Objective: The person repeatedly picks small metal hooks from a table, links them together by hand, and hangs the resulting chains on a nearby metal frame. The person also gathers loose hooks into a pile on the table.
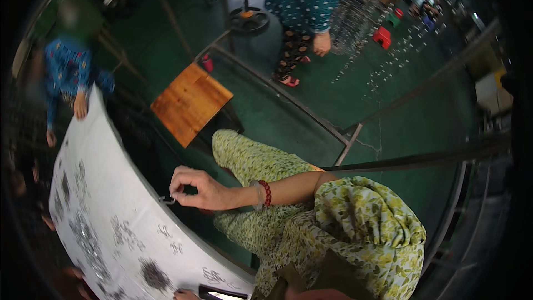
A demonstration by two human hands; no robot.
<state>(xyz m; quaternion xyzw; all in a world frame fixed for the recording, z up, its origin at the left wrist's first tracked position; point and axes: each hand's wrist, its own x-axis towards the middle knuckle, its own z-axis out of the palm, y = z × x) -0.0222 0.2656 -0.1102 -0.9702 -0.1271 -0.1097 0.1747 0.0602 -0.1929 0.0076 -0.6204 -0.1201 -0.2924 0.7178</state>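
My right hand (199, 188) reaches to the edge of a white-covered table (130, 175), thumb and forefinger pinched on a small bent metal piece (166, 200). A clear bangle and a red bead bracelet (265, 193) circle that wrist. Only a bit of my left hand (186, 295) shows at the lower rim; its fingers are mostly cut off. Right beside it lies a dark, flat, long thing (222, 293) with a pale edge. Near these hands, small wire-like pieces (212, 276) and a dark pile of small parts (155, 275) lie on the table.
More metal pieces (89, 241) spread along the table's far side, where other hands show. A person in blue (66, 66) sits at its far end. A wooden stool (191, 104) and a metal frame (277, 90) stand beyond. Another person (302, 0) stands behind the frame.
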